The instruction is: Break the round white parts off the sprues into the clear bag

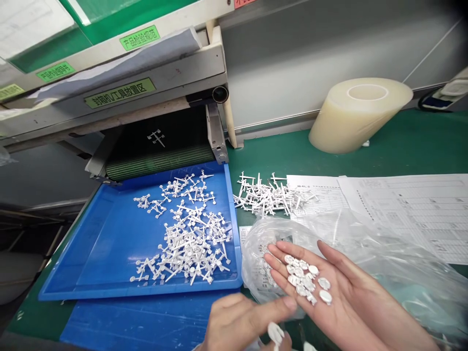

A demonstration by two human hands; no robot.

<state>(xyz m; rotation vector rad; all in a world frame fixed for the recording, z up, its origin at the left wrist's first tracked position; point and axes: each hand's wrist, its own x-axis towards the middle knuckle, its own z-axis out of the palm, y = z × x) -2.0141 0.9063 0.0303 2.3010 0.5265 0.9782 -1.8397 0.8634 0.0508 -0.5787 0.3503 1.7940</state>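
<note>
Right hand (329, 287) flat, palm up, fingers straight and together, cradling a heap of small round white caps (306, 282) over a crinkled clear bag (365, 243). Left hand (244, 319) below, fingers curled, pinching one white piece (275, 333). Spiky white sprues (190, 234) lie in the smooth blue tray (109, 243); more on the green mat (402, 146).
</note>
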